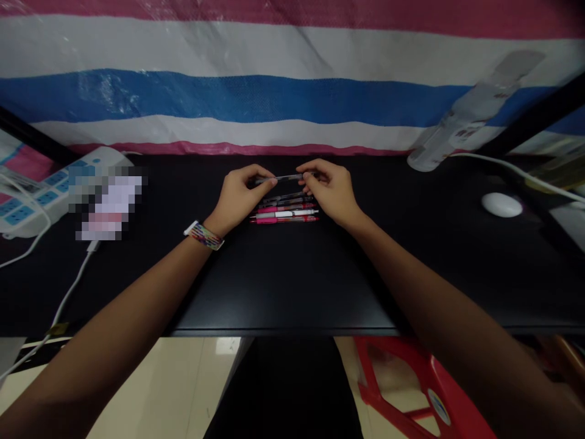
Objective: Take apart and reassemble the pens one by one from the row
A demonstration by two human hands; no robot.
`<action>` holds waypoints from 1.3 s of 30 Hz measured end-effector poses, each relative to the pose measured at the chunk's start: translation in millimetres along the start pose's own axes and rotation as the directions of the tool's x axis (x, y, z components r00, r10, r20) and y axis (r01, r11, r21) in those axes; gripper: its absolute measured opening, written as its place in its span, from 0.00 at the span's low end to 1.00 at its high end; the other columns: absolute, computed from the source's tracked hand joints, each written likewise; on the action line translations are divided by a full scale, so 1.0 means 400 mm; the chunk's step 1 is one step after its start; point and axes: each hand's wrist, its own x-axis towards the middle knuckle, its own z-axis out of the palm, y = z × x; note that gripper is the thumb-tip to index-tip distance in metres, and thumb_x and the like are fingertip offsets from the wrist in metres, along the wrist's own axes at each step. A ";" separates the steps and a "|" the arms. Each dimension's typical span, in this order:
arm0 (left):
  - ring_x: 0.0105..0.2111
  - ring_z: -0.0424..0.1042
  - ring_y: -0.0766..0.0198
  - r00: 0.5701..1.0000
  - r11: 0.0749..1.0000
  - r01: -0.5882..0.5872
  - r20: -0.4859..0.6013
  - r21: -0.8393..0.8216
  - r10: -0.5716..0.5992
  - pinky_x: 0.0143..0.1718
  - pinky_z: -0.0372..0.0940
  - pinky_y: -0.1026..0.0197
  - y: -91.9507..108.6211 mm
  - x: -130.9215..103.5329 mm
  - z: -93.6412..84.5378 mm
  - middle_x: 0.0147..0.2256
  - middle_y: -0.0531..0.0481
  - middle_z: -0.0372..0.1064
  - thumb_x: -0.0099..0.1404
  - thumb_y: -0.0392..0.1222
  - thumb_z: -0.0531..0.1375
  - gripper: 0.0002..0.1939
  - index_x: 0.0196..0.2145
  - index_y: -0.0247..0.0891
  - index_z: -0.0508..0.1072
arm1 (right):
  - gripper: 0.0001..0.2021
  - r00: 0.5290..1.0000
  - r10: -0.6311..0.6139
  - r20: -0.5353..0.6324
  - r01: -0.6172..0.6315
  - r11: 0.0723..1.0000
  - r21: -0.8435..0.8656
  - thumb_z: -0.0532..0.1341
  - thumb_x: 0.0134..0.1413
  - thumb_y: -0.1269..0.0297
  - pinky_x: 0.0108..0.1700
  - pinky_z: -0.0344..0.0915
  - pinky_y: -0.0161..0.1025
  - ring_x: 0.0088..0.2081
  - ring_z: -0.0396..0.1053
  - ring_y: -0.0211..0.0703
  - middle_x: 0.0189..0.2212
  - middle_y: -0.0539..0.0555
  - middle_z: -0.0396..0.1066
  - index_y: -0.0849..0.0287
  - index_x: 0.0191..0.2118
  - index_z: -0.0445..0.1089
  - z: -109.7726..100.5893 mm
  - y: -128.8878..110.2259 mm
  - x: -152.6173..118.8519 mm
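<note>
Between my two hands is a slim clear pen (pixel 289 177), lying crosswise. My left hand (pixel 242 194) pinches its left end between thumb and fingers. The fingertips of my right hand (pixel 331 189) close on its right end. Just nearer to me, several pens lie side by side on the black table. Among them are dark pens (pixel 286 200), a white pen (pixel 287 214) and a pen with a pink grip and red end (pixel 286 220). My right fingers partly cover the right ends of the dark pens. A woven band circles my left wrist.
On the left lie a white power strip (pixel 55 189) and a blurred-out phone (pixel 109 207) on a white cable. A clear bottle (pixel 457 125) stands at the back right, near a white mouse (pixel 501 205). Below the table's front edge is a red stool (pixel 411 384).
</note>
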 end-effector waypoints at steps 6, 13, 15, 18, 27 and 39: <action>0.36 0.77 0.58 0.997 0.989 -0.045 0.066 0.142 0.036 0.41 0.69 0.56 0.004 -0.006 -0.003 0.36 0.49 0.83 0.69 0.46 0.68 0.08 0.38 0.40 0.85 | 0.08 0.993 -0.112 0.034 0.117 0.954 -0.277 0.63 0.64 0.66 0.44 0.72 0.47 0.39 0.78 0.50 0.38 0.53 0.82 0.54 0.41 0.82 -0.015 -0.016 -0.005; 0.37 0.77 0.57 0.993 0.974 -0.082 0.105 0.209 0.061 0.44 0.70 0.54 0.005 -0.008 0.001 0.37 0.48 0.83 0.68 0.44 0.67 0.07 0.38 0.40 0.85 | 0.12 0.982 -0.146 0.120 0.186 0.857 -0.480 0.60 0.66 0.70 0.52 0.70 0.53 0.46 0.75 0.55 0.42 0.57 0.79 0.54 0.44 0.82 -0.020 -0.001 -0.002; 0.39 0.77 0.56 0.992 0.968 -0.091 0.110 0.232 0.067 0.46 0.71 0.53 0.004 -0.009 0.001 0.38 0.48 0.82 0.67 0.43 0.68 0.06 0.38 0.41 0.85 | 0.11 0.980 -0.135 0.146 0.191 0.835 -0.516 0.60 0.65 0.70 0.55 0.69 0.55 0.48 0.74 0.57 0.42 0.58 0.79 0.54 0.43 0.82 -0.020 0.010 0.000; 0.41 0.77 0.55 0.990 0.966 -0.093 0.122 0.240 0.065 0.48 0.71 0.52 -0.001 -0.009 0.001 0.38 0.47 0.81 0.65 0.42 0.68 0.06 0.38 0.42 0.86 | 0.11 0.980 -0.119 0.161 0.189 0.818 -0.544 0.61 0.65 0.68 0.55 0.69 0.57 0.49 0.73 0.58 0.43 0.59 0.78 0.54 0.43 0.82 -0.019 0.023 0.002; 0.39 0.75 0.55 0.991 0.983 -0.100 0.108 0.157 0.083 0.46 0.70 0.52 -0.014 -0.007 0.006 0.35 0.48 0.78 0.63 0.40 0.68 0.05 0.36 0.44 0.86 | 0.09 0.973 -0.164 0.163 0.227 0.811 -0.540 0.62 0.64 0.67 0.52 0.69 0.57 0.46 0.71 0.58 0.40 0.58 0.76 0.52 0.38 0.82 -0.019 0.031 0.000; 0.44 0.77 0.54 0.996 0.999 0.042 -0.073 0.011 -0.041 0.51 0.70 0.52 -0.003 -0.002 0.010 0.41 0.47 0.82 0.67 0.39 0.66 0.05 0.37 0.41 0.83 | 0.08 0.999 -0.042 -0.019 0.034 0.953 -0.302 0.63 0.67 0.63 0.58 0.71 0.57 0.47 0.76 0.56 0.42 0.57 0.79 0.52 0.40 0.82 -0.005 0.018 -0.001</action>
